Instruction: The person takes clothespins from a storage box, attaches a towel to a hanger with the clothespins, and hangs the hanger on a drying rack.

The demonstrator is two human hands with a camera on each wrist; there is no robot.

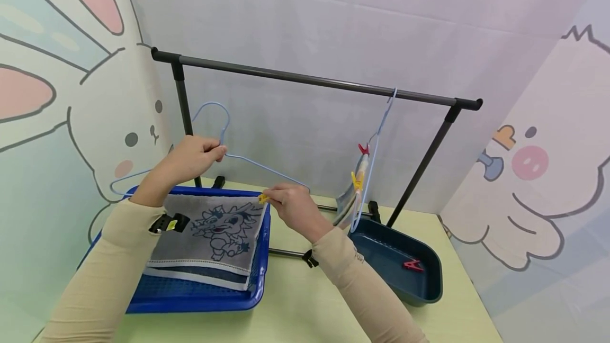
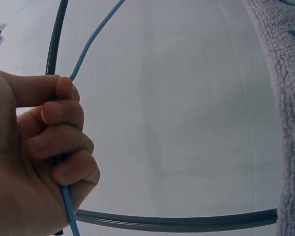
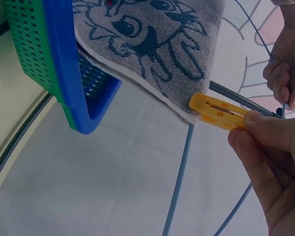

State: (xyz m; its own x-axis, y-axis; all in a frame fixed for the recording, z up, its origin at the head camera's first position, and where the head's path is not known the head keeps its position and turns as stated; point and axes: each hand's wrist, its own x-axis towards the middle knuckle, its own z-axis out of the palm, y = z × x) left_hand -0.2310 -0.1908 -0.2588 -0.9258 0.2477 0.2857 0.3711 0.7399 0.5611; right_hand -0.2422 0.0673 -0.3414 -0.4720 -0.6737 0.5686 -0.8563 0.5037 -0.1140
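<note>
In the head view, my left hand [image 1: 193, 158] grips a light blue wire hanger [image 1: 267, 167] just below its hook; the left wrist view shows the fingers curled around the wire. A grey towel [image 1: 178, 237] with a dark blue cartoon dragon drapes from the hanger's lower bar, which it mostly hides. At the towel's upper right corner, my right hand [image 1: 297, 208] pinches a yellow clothespin [image 3: 219, 110] between thumb and fingers. The right wrist view has the clothespin's tip on the towel's corner, where the hanger wire comes out.
Behind the towel sits a blue basket [image 1: 259, 292]. A dark rack [image 1: 295, 77] spans the back. From its bar hangs another blue hanger [image 1: 374, 173] with a cloth, a red clothespin [image 1: 364, 149] and a yellow one. A dark tub [image 1: 381, 263] contains a red clothespin [image 1: 413, 264].
</note>
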